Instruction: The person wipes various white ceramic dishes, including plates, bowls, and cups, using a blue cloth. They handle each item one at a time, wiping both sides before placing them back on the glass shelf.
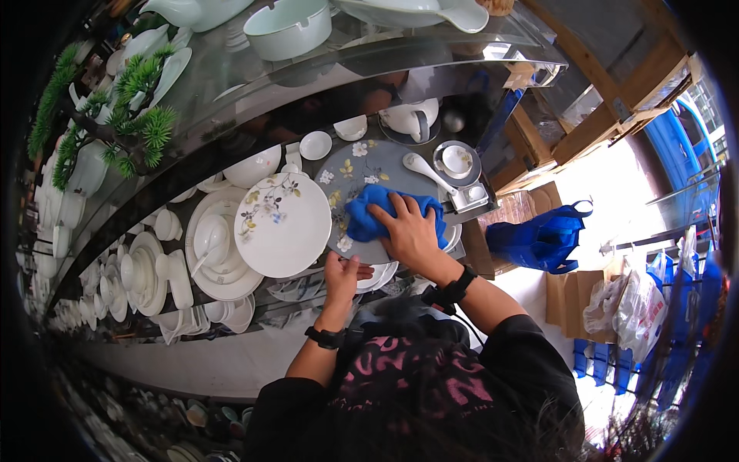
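Observation:
A blue cloth (364, 216) lies bunched on a large grey plate (375, 161) with a flower pattern. My right hand (411, 231) presses on the cloth with its fingers spread over it. At the plate's near edge is my left hand (344, 277), its thumb by the rim; whether it grips the plate cannot be told. Left of the grey plate stands a white plate (288, 231) with a branch and flower pattern. A white spoon (427, 170) rests on the grey plate's right side, beside a small cup (456, 160) on a grey saucer.
White bowls and stacked plates (225, 271) crowd the shelf to the left. A glass shelf (369, 55) above holds a pale ceramic pot (288, 29). An artificial pine (138, 127) stands upper left. At the right are a blue bag (537, 239), cardboard boxes (568, 306) and wooden crates (600, 115).

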